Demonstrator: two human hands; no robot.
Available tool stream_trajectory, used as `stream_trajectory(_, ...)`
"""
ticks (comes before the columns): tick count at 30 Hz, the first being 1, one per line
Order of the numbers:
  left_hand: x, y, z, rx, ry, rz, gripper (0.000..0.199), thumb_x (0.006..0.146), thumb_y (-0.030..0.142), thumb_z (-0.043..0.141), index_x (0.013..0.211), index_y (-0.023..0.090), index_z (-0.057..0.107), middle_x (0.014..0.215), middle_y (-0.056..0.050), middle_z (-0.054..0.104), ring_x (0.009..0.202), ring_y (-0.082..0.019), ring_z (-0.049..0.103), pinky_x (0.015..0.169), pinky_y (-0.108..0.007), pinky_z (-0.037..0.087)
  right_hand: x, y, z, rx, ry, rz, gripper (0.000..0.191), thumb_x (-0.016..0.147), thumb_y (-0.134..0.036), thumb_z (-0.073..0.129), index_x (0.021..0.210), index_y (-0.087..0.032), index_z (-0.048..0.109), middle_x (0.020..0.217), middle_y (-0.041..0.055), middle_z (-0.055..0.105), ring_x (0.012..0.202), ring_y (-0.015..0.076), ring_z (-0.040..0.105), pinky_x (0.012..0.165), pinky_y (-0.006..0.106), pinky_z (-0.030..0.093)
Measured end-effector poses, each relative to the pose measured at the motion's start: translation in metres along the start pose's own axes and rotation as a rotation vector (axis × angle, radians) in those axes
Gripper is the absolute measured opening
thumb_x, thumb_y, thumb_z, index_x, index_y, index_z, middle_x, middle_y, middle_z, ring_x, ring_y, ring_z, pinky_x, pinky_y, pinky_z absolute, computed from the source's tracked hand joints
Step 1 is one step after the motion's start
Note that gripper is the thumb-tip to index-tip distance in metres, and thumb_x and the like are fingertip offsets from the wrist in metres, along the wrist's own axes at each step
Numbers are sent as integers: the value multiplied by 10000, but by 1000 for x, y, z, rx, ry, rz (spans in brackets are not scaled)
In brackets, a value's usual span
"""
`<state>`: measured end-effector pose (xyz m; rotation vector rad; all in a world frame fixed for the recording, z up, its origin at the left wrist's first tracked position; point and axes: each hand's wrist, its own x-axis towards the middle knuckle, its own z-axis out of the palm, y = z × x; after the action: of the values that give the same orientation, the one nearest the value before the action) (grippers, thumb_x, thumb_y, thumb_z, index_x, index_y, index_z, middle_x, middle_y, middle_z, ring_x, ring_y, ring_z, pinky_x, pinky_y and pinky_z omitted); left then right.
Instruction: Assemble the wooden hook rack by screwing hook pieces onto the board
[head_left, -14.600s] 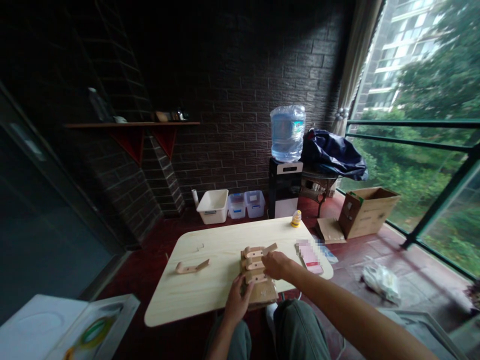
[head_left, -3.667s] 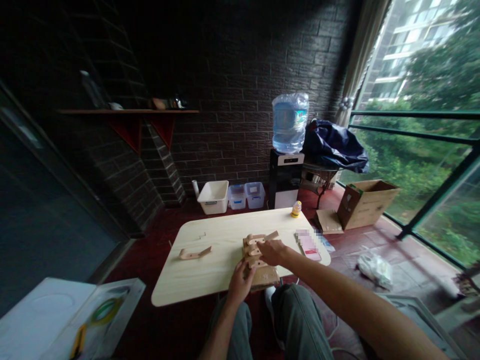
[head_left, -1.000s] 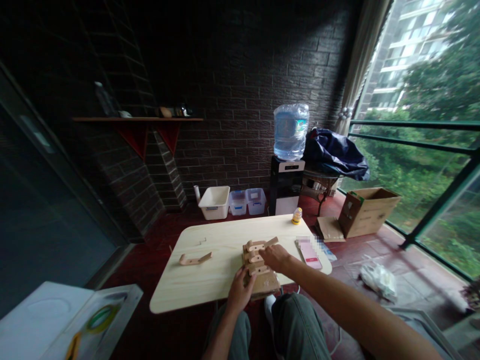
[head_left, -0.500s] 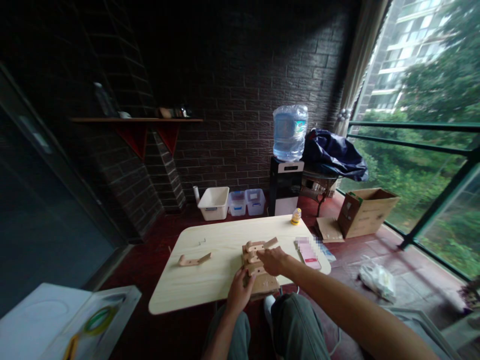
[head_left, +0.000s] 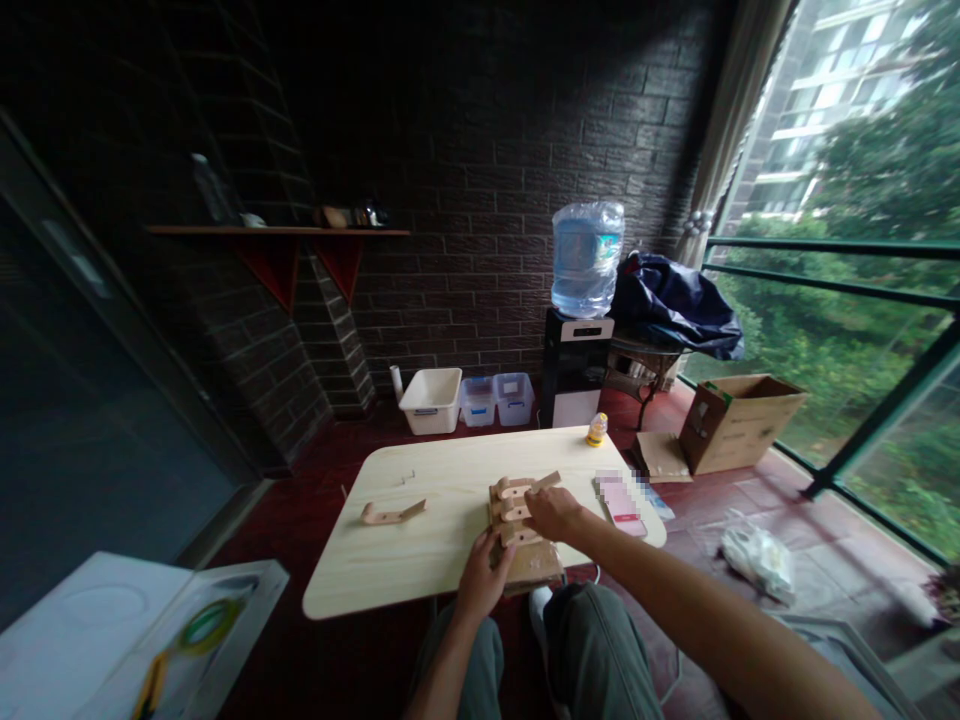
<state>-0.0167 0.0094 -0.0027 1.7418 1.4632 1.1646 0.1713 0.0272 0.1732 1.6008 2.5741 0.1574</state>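
A cardboard piece (head_left: 534, 566) lies at the table's front edge with several wooden hook-shaped pieces (head_left: 516, 492) in a row on it. My left hand (head_left: 487, 565) is closed on the near end of the nearest wooden piece. Over the right part of the row, my right hand (head_left: 553, 512) has its fingers bent on a wooden piece; the fingertips are partly hidden. A separate wooden hook piece (head_left: 393, 516) lies on the left of the table (head_left: 442, 460), with small metal bits (head_left: 408, 477) behind it.
A yellow-capped bottle (head_left: 597, 430) stands at the back right of the table, and a pink phone-like item (head_left: 621, 503) lies at the right. An open white case (head_left: 225, 620) is at the lower left. Bins (head_left: 431, 402) and a water dispenser (head_left: 577, 365) stand beyond.
The camera view has shifted slightly. Both hands stay at the row of wooden pieces, and the right hand's fingers have moved a little.
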Motion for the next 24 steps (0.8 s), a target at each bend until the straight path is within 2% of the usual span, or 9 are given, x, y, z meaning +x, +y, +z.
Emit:
stream_trajectory(2,0,1,0,1,4,6,469,884,562,616,1231,259,702,1389,-116,669,1319,-298,617,1161,-454,474,-3,-3,-3,8,-51,-12,464,952,-365,597,1297,-55,585,1148,277,722,985,374,747,743,492,617)
stream_trajectory(4,-1,1,0,4,11,-1,471,881,566,617,1226,256,701,1380,-121,674,1310,-300,624,1154,-453,481,-5,-5,-9,23,-95,-55,478,913,-277,613,1340,-67,562,1162,266,725,1001,373,749,753,493,623)
stream_trajectory(7,-1,1,1,14,18,-15,481,874,576,618,1205,238,706,1373,-138,675,1303,-310,628,1150,-467,483,-7,-2,-19,32,-129,-104,409,874,-125,583,1281,-88,597,1157,248,736,1011,356,753,755,469,630)
stream_trajectory(9,0,1,1,12,13,-12,480,874,578,613,1193,233,710,1368,-142,678,1302,-312,628,1152,-473,480,-7,1,-22,18,-123,-108,322,895,-96,552,1208,-103,628,1127,234,749,1017,350,753,749,458,629)
stream_trajectory(13,1,2,1,-2,9,-23,461,861,568,628,1176,243,720,1361,-123,685,1297,-305,633,1148,-463,484,-6,6,-15,0,-82,-84,233,941,-193,578,1143,-99,648,1099,253,750,998,348,753,738,441,617)
stream_trajectory(17,1,3,1,-9,-1,-27,469,862,557,634,1208,252,714,1390,-116,669,1318,-300,619,1160,-456,474,-6,4,-4,15,-63,11,337,979,-326,556,1175,-66,645,1097,293,736,958,361,753,722,457,608)
stream_trajectory(20,0,3,2,-3,-5,-18,475,872,561,617,1210,241,712,1393,-131,664,1322,-307,617,1161,-468,473,-7,1,-7,36,-73,29,375,978,-319,535,1221,-49,627,1134,306,723,978,374,749,736,473,610)
stream_trajectory(24,-1,3,2,-2,10,-11,468,862,556,625,1195,239,713,1383,-134,673,1324,-316,618,1162,-481,471,-9,1,-17,66,-122,-45,514,889,-239,628,1364,-58,552,1230,283,703,1025,395,741,762,512,621)
